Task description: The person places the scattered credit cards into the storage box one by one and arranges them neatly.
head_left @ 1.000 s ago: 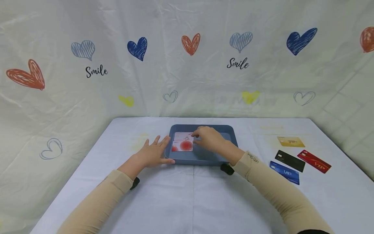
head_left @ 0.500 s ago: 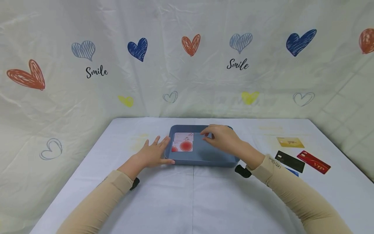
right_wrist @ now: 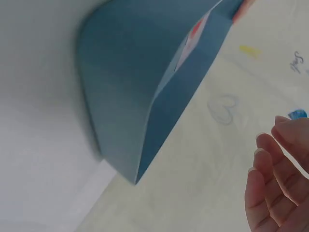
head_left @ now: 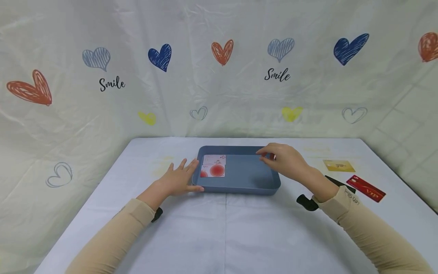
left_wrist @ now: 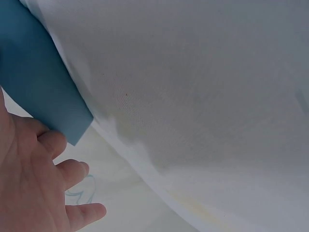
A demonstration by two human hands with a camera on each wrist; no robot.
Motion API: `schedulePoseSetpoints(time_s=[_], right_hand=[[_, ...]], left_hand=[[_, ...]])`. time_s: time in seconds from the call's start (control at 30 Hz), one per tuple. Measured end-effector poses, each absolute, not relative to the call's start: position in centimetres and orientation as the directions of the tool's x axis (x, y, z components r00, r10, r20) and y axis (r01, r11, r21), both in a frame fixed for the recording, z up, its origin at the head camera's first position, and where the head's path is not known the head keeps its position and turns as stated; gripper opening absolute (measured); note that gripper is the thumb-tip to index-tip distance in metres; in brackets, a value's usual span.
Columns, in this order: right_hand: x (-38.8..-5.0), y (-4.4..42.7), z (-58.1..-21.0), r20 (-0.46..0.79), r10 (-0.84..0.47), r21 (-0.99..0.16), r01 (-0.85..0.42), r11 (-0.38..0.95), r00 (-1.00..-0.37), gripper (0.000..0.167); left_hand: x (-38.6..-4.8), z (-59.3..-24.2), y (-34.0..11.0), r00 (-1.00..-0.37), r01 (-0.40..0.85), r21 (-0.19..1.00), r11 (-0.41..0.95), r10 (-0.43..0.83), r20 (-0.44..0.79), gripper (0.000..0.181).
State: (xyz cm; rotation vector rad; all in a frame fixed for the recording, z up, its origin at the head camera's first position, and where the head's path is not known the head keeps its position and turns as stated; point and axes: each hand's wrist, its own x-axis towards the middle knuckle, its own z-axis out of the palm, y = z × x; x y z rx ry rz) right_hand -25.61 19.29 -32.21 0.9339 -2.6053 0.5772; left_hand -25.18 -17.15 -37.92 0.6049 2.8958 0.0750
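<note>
Spread flat with straight fingers, my left hand touches the left side of the blue-grey tray. Two cards lie inside at the tray's left: a pale pink one behind a white one with a red circle. Over the tray's right end, my right hand hovers with thumb and fingers loosely bent. The right wrist view shows no object in that hand, its fingertips apart from the thumb.
On the table right of the tray lie a gold card, a red VIP card and a black card partly hidden by my right wrist. A pale curtain printed with hearts hangs behind the table.
My right hand has moved right, away from the two cards to the tray's right end. Its arm now hides the blue card and part of the black one. My left hand stays put.
</note>
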Motion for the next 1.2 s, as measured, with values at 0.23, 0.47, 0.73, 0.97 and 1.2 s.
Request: schedulePoseSetpoints(time_s=[0.23,0.47,0.73,0.97,1.2], right_hand=[[-26.0,22.3,-32.6,0.431,-0.467,-0.251,-0.599,0.760,-0.773,0.019],[-26.5,24.9,-32.5,0.426,-0.384,-0.251,-0.514,0.820,-0.819,0.019],[-27.0,28.6,-32.8,0.436,-0.328,-0.280,-0.472,0.836,-0.838,0.020],[-27.9,32.2,-33.2,0.352,-0.257,-0.322,-0.374,0.870,-0.900,0.025],[-28.7,34.7,-33.8,0.237,-0.195,-0.373,-0.275,0.886,-0.952,0.032]], left_hand=[[-25.2,-38.0,-17.2,-0.901,0.391,0.087,0.916,0.401,-0.167,0.107],[-25.1,-38.0,-17.3,-0.900,0.393,0.084,0.916,0.401,-0.167,0.107],[-25.1,-38.1,-17.2,-0.899,0.391,0.095,0.915,0.402,-0.175,0.107],[-25.2,-38.1,-17.2,-0.898,0.396,0.098,0.913,0.408,-0.163,0.107],[-25.2,-38.1,-17.4,-0.894,0.410,0.098,0.907,0.421,-0.153,0.107]])
